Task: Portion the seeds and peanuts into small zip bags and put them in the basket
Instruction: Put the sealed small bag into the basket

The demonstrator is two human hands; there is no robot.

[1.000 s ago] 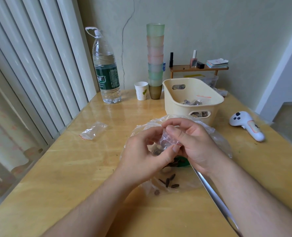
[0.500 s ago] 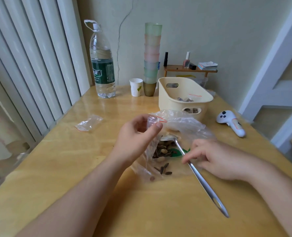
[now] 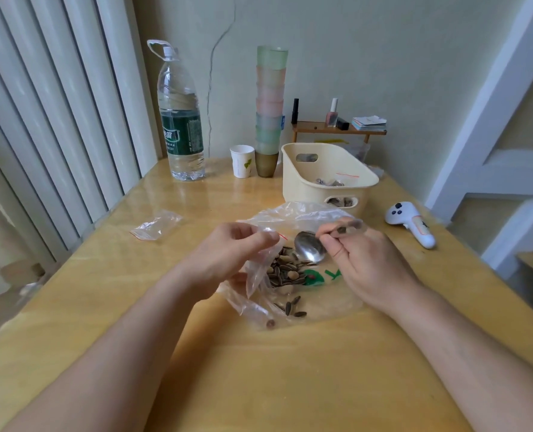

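Note:
A large clear plastic bag (image 3: pixel 337 294) lies on the wooden table with a heap of striped seeds and peanuts (image 3: pixel 285 271) on it. My left hand (image 3: pixel 227 254) pinches the red-lined mouth of a small zip bag (image 3: pixel 259 269) that hangs down beside the heap. My right hand (image 3: pixel 365 263) grips a metal spoon (image 3: pixel 309 250) near its bowl, which hovers just over the seeds. Behind stands the cream basket (image 3: pixel 299 179) with several filled bags inside.
A spare empty zip bag (image 3: pixel 156 225) lies at the left. A big water bottle (image 3: pixel 181 120), a paper cup (image 3: pixel 242 160) and a tall stack of cups (image 3: pixel 269 110) stand at the back. A white controller (image 3: pixel 413 222) lies right of the basket.
My right hand has picked the spoon up off the table and brought its bowl over the seeds. My left hand keeps holding the small bag, now lower beside the heap.

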